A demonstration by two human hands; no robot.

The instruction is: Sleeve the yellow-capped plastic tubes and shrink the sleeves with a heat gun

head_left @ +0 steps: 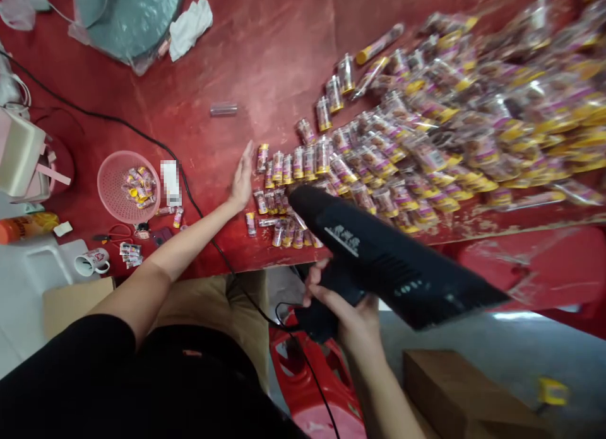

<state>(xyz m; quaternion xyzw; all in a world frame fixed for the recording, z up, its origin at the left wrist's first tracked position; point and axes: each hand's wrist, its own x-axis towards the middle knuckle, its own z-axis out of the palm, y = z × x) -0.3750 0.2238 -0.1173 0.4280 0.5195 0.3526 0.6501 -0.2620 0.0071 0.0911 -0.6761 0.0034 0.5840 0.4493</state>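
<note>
My right hand [343,310] is closed round the grip of a black heat gun [379,256], whose nozzle points at a cluster of small wrapped tubes [293,168] standing on the red table [227,67]. My left hand [242,177] is open, fingers straight and together, set on edge against the left side of that cluster. Further right, a large heap of the same wrapped tubes [473,117] covers the table, blurred by motion. A black cord [142,136] runs across the table and down toward the heat gun.
A pink basket [111,187] with several tubes sits at the left, red scissors [116,234] and a mug [92,261] near it. One clear tube [223,109] lies alone. A grey round base [127,16], a white cloth [189,26], a red stool [307,376] and a cardboard box [454,395] are around.
</note>
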